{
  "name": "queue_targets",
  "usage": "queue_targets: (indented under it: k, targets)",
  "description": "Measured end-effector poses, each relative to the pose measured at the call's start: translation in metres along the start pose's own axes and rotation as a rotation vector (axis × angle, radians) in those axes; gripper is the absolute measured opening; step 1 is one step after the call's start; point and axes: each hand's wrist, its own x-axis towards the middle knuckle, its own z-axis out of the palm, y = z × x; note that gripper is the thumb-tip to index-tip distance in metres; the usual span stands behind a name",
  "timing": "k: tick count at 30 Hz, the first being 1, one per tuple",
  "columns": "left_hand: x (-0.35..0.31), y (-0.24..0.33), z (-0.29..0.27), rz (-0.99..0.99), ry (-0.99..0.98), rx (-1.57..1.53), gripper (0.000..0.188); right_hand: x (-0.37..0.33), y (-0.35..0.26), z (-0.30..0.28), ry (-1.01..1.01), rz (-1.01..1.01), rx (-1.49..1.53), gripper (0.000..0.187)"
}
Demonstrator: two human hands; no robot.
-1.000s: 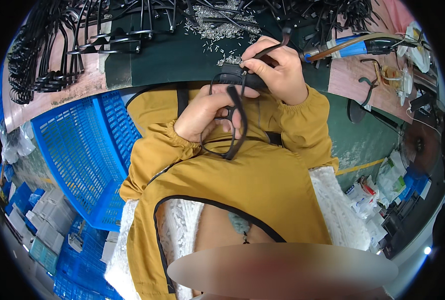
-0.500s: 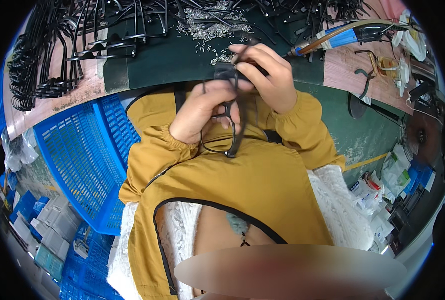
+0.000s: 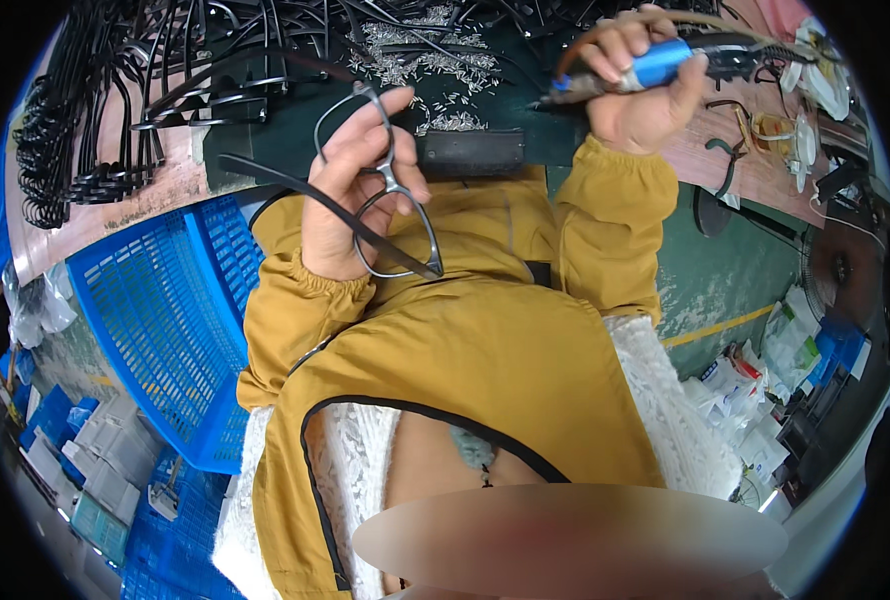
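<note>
The left hand [image 3: 350,205] holds a dark metal spectacle frame [image 3: 385,195] raised just above the near edge of the worktop [image 3: 265,150]. Its fingers [image 3: 390,105] are closed on the frame at the bridge and upper rim, thumb against the lower rim. One temple arm [image 3: 295,190] sticks out from the frame toward the left.

The right hand [image 3: 640,90] is to the right of the frame, fingers wrapped fully around a powered hand tool with a blue barrel [image 3: 660,62], tip pointing left toward the frame.

Handling judgement: the frame appears light, thin and springy. The rims would likely bend under pressure, and the hinged temple can swing freely. Take hold at the bridge or at the rim beside the hinge, not at the temple tip.

Beyond the frame on the worktop lie a scatter of small metal pins [image 3: 425,45] and rows of black frames [image 3: 85,120]. A blue plastic crate [image 3: 155,320] stands below the worktop edge.
</note>
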Motion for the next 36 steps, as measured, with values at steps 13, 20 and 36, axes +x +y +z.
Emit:
queue_targets:
  k: [13, 20, 36]
  targets:
    - [-0.016, -0.054, 0.014, -0.612, 0.085, -0.153, 0.036, -0.007, 0.016, 0.044, -0.042, 0.026, -0.004, 0.037]
    - [-0.014, -0.064, 0.007, -0.601, 0.016, -0.370, 0.024, -0.082, 0.009, 0.059, -0.126, 0.067, -0.024, 0.047]
    - [-0.014, -0.061, 0.004, -0.566, 0.015, -0.122, 0.046, -0.043, 0.019, 0.062, -0.267, 0.202, 0.083, 0.043]
